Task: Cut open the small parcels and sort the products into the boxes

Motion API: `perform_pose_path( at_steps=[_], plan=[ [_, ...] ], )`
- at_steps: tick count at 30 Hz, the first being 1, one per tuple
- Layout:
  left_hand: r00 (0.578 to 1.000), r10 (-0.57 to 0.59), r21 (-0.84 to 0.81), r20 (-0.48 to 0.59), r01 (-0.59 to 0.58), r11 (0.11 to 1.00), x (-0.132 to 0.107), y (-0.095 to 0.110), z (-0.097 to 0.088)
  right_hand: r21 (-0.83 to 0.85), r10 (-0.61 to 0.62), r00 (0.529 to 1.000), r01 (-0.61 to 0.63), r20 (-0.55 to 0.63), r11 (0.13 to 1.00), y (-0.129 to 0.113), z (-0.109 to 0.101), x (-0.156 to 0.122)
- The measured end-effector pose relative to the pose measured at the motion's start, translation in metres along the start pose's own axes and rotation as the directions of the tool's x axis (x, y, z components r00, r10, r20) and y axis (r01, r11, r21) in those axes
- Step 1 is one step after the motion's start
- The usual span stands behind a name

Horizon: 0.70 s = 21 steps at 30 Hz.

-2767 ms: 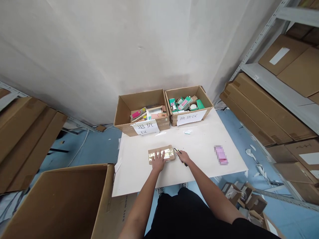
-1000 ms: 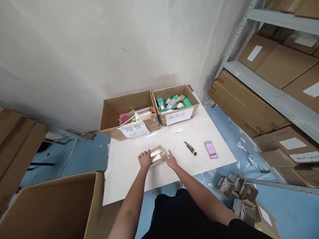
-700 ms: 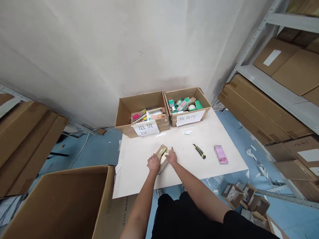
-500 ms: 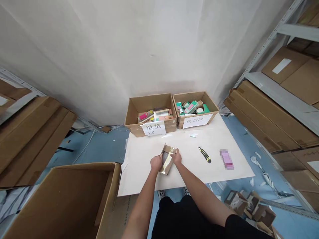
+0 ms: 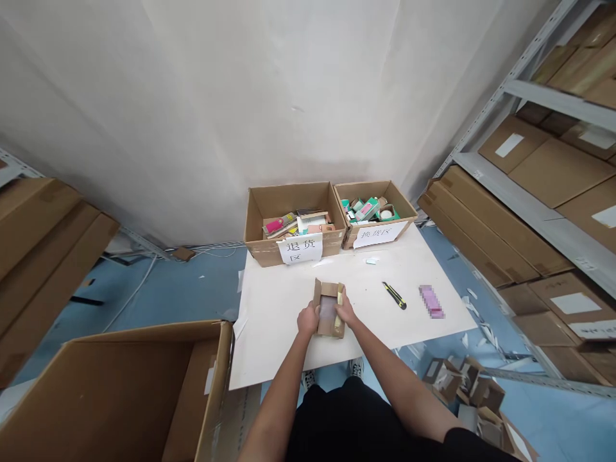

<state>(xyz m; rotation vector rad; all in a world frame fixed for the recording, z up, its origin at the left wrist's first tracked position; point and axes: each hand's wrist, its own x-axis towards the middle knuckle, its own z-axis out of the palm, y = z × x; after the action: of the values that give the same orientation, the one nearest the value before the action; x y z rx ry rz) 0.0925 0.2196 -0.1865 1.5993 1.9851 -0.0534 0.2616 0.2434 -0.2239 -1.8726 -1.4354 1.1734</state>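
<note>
Between my two hands is a small cardboard box point(image 5: 330, 289), its top flaps spread so the inside shows. My left hand point(image 5: 308, 318) grips its left side and flap. My right hand point(image 5: 345, 309) is closed on the right side, by a flap with shiny tape. Something greyish, perhaps wrapped, lies inside; I cannot make out what it is. To the right on the white table point(image 5: 274, 333) lies a black and yellow utility knife point(image 5: 394, 296). Farther right is a pink item point(image 5: 432, 302), blurred out by pixelation.
At the table's back stand two labelled cartons, the left carton point(image 5: 255, 253) and the right carton point(image 5: 345, 242), both holding small packages. A large open carton point(image 5: 224, 359) is at front left. Shelves point(image 5: 553, 215) with boxes rise on the right. Opened small boxes point(image 5: 481, 388) lie on the floor.
The small box's flaps have been opened wider, so its inside now faces up. The taped flap has swung over to the right side under my right hand. The view has shifted slightly right.
</note>
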Motion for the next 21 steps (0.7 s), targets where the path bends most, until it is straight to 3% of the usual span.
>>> perform_pose_path(
  at_steps=[4, 6, 9, 12, 14, 16, 18, 21],
  plan=[
    [1.000, 0.002, -0.047, -0.013, -0.003, 0.999, 0.005, -0.012, -0.001, 0.235, 0.062, 0.996, -0.074, 0.061, 0.969, 0.002, -0.019, -0.007],
    [1.000, 0.006, -0.137, -0.027, -0.010, 0.991, 0.006, -0.020, 0.001, 0.258, 0.116, 0.993, -0.114, 0.007, 0.960, 0.007, -0.022, -0.012],
    [0.985, 0.037, -0.151, -0.169, -0.063, 0.986, 0.006, -0.024, 0.005, 0.070, 0.160, 0.963, -0.148, -0.219, 0.987, 0.022, -0.022, -0.022],
    [0.929, 0.295, 0.028, -0.221, -0.297, 0.955, 0.005, -0.014, 0.007, -0.267, -0.018, 0.929, -0.088, -0.370, 0.960, 0.035, -0.022, -0.032],
    [0.884, 0.442, 0.111, -0.152, -0.429, 0.897, 0.005, -0.004, 0.007, -0.465, -0.210, 0.928, 0.047, -0.306, 0.884, 0.039, -0.022, -0.037],
    [0.876, 0.472, 0.151, -0.100, -0.456, 0.877, 0.005, 0.002, 0.009, -0.597, -0.340, 0.929, 0.190, -0.149, 0.780, 0.038, -0.024, -0.039],
    [0.879, 0.476, 0.177, -0.038, -0.463, 0.869, 0.006, 0.003, 0.012, -0.669, -0.346, 0.938, 0.252, -0.007, 0.699, 0.032, -0.027, -0.038],
    [0.864, 0.500, 0.138, 0.069, -0.504, 0.853, 0.007, -0.002, 0.018, -0.727, -0.219, 0.973, 0.203, 0.074, 0.656, 0.019, -0.030, -0.031]
  ],
)
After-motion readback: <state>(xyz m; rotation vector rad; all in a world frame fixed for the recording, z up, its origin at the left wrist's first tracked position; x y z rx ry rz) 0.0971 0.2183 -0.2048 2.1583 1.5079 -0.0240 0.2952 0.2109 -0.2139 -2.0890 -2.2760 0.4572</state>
